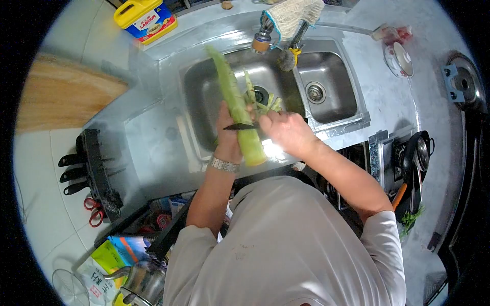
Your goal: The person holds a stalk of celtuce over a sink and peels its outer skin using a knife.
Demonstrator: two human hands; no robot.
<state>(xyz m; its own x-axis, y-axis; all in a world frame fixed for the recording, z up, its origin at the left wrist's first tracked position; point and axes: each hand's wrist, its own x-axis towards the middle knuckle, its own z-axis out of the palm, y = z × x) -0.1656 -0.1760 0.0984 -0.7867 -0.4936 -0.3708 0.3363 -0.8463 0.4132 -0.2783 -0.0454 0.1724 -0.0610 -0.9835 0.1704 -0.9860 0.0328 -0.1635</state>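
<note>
A long pale green celtuce stem (237, 99) slants over the large sink basin (196, 92). My left hand (228, 135) is wrapped round its lower part from the left, and a metal watch band shows on that wrist. My right hand (287, 131) is closed on a knife whose dark blade (238, 126) lies across the stem; the handle is hidden in the fingers. Strips of green peel (273, 104) hang or lie beside the right hand, near the drain.
A faucet (262, 40) and a cloth (296, 19) stand behind the basins. The small basin (337, 84) is to the right, with a bowl (399, 59) beyond it. At left are a knife rack (97, 168), red scissors (93, 210) and a yellow jug (146, 21).
</note>
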